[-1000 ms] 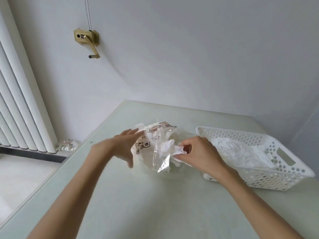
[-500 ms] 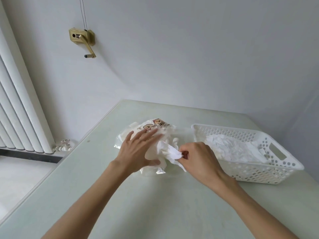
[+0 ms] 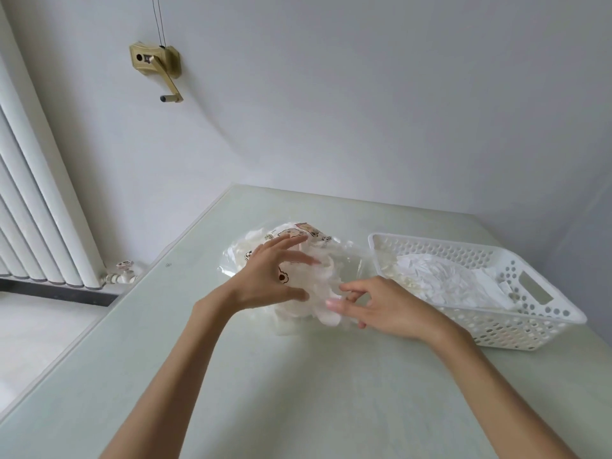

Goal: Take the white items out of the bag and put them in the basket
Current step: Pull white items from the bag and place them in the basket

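A clear plastic bag (image 3: 299,232) printed with cartoon bears lies crumpled on the table's middle, with white items inside. My left hand (image 3: 268,279) rests on top of the bag, fingers stretched out over it and thumb near its front. My right hand (image 3: 384,306) pinches a crumpled white item (image 3: 326,314) between thumb and fingertips at the bag's near right side. To the right stands the white perforated basket (image 3: 530,329), and several white items (image 3: 440,283) lie in it.
The pale green table (image 3: 298,392) ends at a left edge (image 3: 82,339), with floor and a white radiator (image 3: 39,207) beyond. A brass crank fitting (image 3: 155,62) hangs on the back wall. The basket sits close to the table's right side.
My left hand came down onto the bag and now spreads across its top. My right hand has loosened from a fist to a fingertip pinch on the white item, staying at the bag's right side.
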Action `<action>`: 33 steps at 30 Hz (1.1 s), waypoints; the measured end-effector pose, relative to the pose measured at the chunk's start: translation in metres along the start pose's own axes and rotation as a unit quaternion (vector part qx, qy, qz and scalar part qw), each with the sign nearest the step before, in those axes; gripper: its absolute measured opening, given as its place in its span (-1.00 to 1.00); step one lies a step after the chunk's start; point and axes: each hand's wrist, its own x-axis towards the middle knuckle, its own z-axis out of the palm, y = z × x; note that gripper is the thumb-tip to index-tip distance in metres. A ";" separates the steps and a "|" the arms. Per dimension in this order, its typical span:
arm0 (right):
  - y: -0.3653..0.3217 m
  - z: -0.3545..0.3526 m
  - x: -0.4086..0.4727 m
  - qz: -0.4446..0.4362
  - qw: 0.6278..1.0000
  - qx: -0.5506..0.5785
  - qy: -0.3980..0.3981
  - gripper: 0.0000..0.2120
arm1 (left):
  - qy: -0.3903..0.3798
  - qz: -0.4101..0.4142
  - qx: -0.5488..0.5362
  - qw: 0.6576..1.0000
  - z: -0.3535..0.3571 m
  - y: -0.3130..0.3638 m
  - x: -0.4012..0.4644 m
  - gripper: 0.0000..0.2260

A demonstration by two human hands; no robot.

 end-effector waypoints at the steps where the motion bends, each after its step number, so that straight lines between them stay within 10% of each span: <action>1: -0.001 0.003 0.002 0.005 0.999 -0.005 0.035 -0.42 | 0.012 0.015 -0.038 0.999 -0.002 0.007 0.001 -0.63; 10: -0.007 0.020 0.011 0.011 0.979 -0.145 0.141 -0.72 | 0.135 0.084 0.067 0.985 0.024 0.026 0.015 -0.56; 16: -0.010 0.012 0.002 -0.032 0.968 -0.126 0.216 -0.81 | 0.043 0.096 0.140 0.985 0.017 0.004 0.017 -0.77; 21: -0.005 0.000 -0.001 -0.129 0.963 -0.065 0.228 -0.86 | -0.076 0.032 0.105 0.991 0.018 -0.006 0.014 -0.55; 25: 0.000 0.003 -0.001 -0.209 0.944 -0.187 0.175 -0.88 | -0.013 0.064 0.152 0.986 0.024 -0.004 0.012 -0.50; 33: 0.005 -0.006 -0.017 -0.185 0.960 -0.033 0.209 -0.88 | 0.053 0.044 0.158 0.985 0.026 -0.005 0.016 -0.53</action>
